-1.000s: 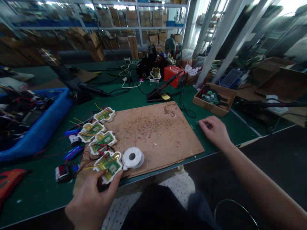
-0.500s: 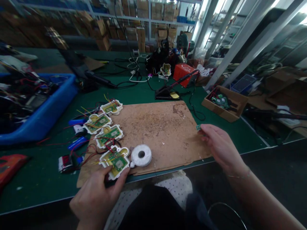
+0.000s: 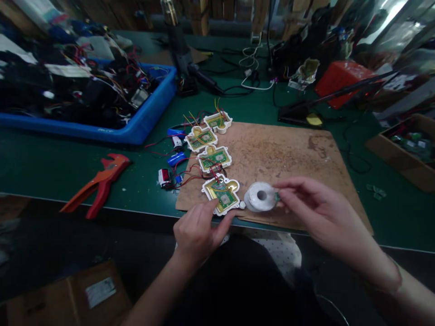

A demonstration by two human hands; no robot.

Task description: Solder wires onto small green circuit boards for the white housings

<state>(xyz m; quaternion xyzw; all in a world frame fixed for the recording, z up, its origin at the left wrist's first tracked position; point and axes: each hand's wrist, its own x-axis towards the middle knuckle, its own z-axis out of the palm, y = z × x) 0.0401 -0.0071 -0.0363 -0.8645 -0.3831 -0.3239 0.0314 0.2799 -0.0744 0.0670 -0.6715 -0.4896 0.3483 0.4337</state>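
My left hand [image 3: 200,226] grips the near edge of a white plastic housing [image 3: 222,195] with a green circuit board in it, thumb on one side and fingers on the other. My right hand [image 3: 312,206] pinches a small green circuit board [image 3: 277,196], mostly hidden by the fingers. Those fingertips are right beside a white spool [image 3: 253,199], perhaps touching it. Beyond the gripped housing, more such housings [image 3: 215,159] with boards and wires lie in a row along the cardboard's left side. Blue battery cells [image 3: 176,158] with red wires lie left of them.
A brown cardboard sheet [image 3: 282,158] covers the middle of the green table. Left are a red cutter [image 3: 102,183] and a blue bin [image 3: 136,131] of wired parts. A soldering iron stand [image 3: 295,113] is behind; small green boards [image 3: 375,191] and a cardboard box [image 3: 404,145] lie right.
My view has swung left and down. My right hand has carried the small board leftwards from the cardboard's right edge to the spool. My left hand stays on the same housing.
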